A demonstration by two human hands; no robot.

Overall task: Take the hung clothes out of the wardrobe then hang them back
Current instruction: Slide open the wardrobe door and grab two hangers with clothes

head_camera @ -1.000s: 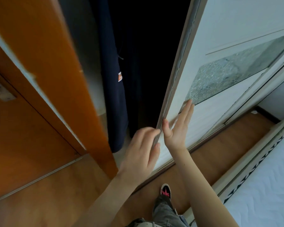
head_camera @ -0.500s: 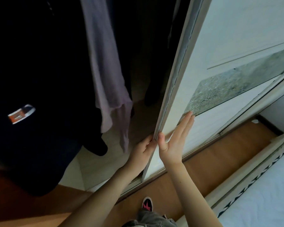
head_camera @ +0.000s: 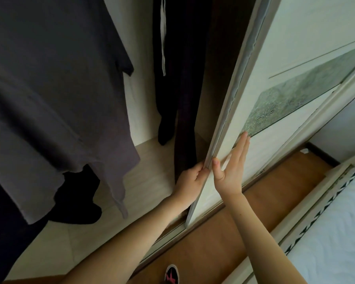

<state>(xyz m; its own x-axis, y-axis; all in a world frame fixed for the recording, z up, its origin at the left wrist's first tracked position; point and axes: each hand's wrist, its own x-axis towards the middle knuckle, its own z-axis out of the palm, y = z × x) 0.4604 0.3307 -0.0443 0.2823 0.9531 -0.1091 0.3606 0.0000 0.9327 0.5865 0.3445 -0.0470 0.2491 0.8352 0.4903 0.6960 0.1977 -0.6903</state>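
The wardrobe stands open on the left. A large grey garment hangs in front at the left, with dark clothes and a pale drawstring behind it. The white sliding door with a patterned glass panel fills the right. My left hand curls around the door's leading edge from the inside. My right hand lies flat on the door's outer face, fingers straight and together, thumb next to the edge. Neither hand touches any clothing.
The wardrobe's pale floor shows beneath the clothes. Brown wooden flooring runs along the door track. A bed with a white mattress sits at the lower right. My shoe shows at the bottom.
The sliding door has moved to the right under both hands, and the view swung with it. The brown room door is out of view, and more hung clothes show inside.
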